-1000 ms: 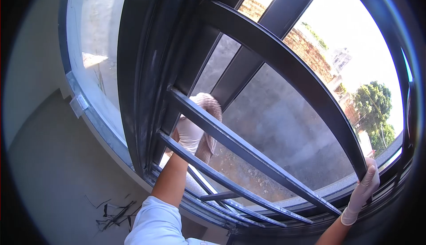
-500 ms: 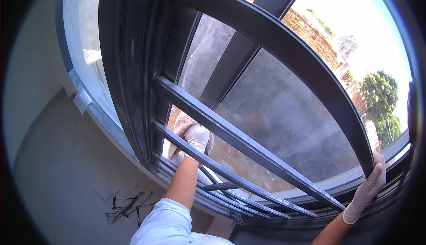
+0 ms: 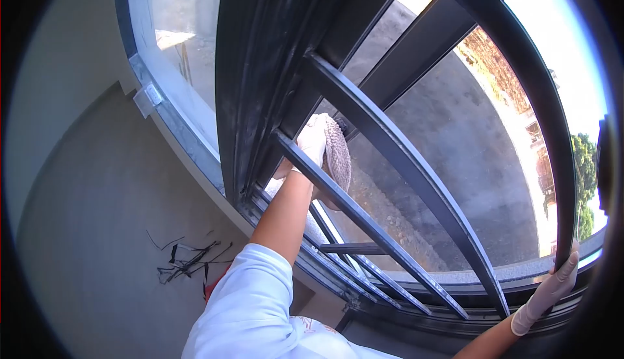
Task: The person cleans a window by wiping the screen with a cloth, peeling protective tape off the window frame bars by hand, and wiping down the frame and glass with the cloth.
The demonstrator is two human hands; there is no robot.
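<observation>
My left hand (image 3: 313, 141), in a white glove, reaches between the dark bars of a window grille (image 3: 383, 226). It is closed on a fuzzy greyish-pink cloth (image 3: 338, 157), which hangs by the dark window frame (image 3: 260, 79) on the far side of the bars. Part of the fingers is hidden behind the cloth. On the right, my gloved right hand (image 3: 552, 284) wraps round the lower end of an upper grille bar (image 3: 564, 183).
Dark scraps of strip (image 3: 188, 258) lie on the floor (image 3: 117, 216) at the lower left, beside something red (image 3: 214, 284). Metal window tracks (image 3: 344, 287) run beneath the bars. Outside are a grey concrete surface and a tree (image 3: 584, 177).
My left hand has moved upward beside the frame, and the cloth now shows more fully. The camera view has shifted. My right hand keeps its hold on the bar.
</observation>
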